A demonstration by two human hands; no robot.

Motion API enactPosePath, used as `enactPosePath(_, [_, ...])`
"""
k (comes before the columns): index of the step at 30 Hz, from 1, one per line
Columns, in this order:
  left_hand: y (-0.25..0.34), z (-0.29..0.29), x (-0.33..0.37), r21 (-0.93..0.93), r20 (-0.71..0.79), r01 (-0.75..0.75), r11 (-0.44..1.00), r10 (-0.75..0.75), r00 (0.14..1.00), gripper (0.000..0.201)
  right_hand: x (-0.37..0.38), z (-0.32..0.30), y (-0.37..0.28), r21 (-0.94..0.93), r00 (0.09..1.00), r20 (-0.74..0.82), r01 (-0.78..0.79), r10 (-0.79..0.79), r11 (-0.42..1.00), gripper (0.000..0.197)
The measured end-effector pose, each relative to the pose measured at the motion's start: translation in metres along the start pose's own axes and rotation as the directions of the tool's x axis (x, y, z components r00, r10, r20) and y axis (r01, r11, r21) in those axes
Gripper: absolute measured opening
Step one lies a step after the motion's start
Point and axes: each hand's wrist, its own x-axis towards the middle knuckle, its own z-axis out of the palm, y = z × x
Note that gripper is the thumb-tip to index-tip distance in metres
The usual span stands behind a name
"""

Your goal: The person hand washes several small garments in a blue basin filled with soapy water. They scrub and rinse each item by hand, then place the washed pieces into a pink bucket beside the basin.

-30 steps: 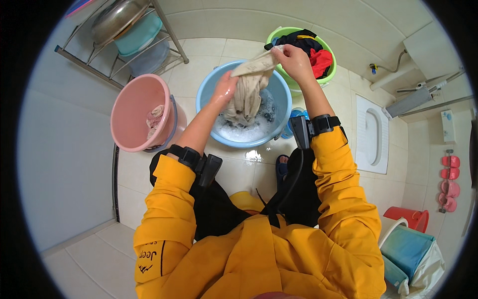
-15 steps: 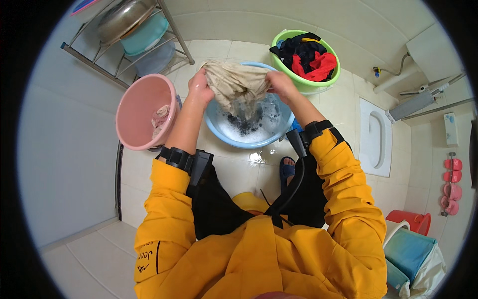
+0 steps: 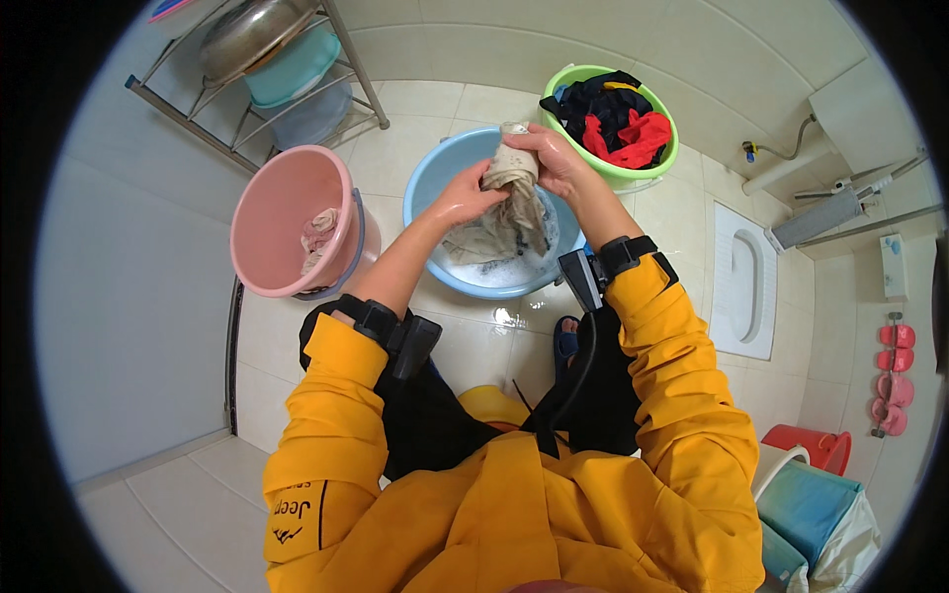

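Note:
Over the blue basin (image 3: 423, 188) I hold up a wet, beige cloth (image 3: 517, 188), bunched between both hands. My left hand (image 3: 469, 196) is closed on its left side, at about the middle of the bundle. My right hand (image 3: 552, 161) grips the top from the right, thumb across the fabric. The lower part of the cloth hangs and spreads into the basin. Foamy suds (image 3: 509, 273) show along the near inside of the basin. Whether the cloth is a garment, I cannot tell.
A pink bucket (image 3: 282, 222) with a little pale clothing stands left. At the back right, a green bucket (image 3: 664, 158) holds dark and red clothes. A metal rack (image 3: 371, 84) with basins is far left; a squat toilet (image 3: 727, 282) lies right. The tiled floor (image 3: 465, 351) looks wet.
The cloth was stretched wide between my hands; now it is bunched and partly lowered into the basin. My left hand has moved right and down, closer to my right hand.

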Motion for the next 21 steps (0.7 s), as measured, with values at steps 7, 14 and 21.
enactPosePath(7, [0.011,0.005,0.006,-0.494,-0.182,0.245,0.834,-0.375,0.909,0.03,0.004,-0.016,-0.007,-0.964,0.895,-0.22,-0.139,-0.388,0.226,0.068])
enactPosePath(14, [0.005,-0.011,0.02,-0.767,-0.181,0.226,0.601,-0.54,0.822,0.033,0.004,-0.017,0.019,-0.743,0.993,-0.115,-0.09,0.005,0.663,0.096])
enactPosePath(21, [0.01,-0.026,0.017,-0.817,-0.027,0.252,0.518,-0.471,0.882,0.025,0.007,-0.011,0.029,-0.909,0.957,-0.083,0.042,-0.279,0.416,0.07])
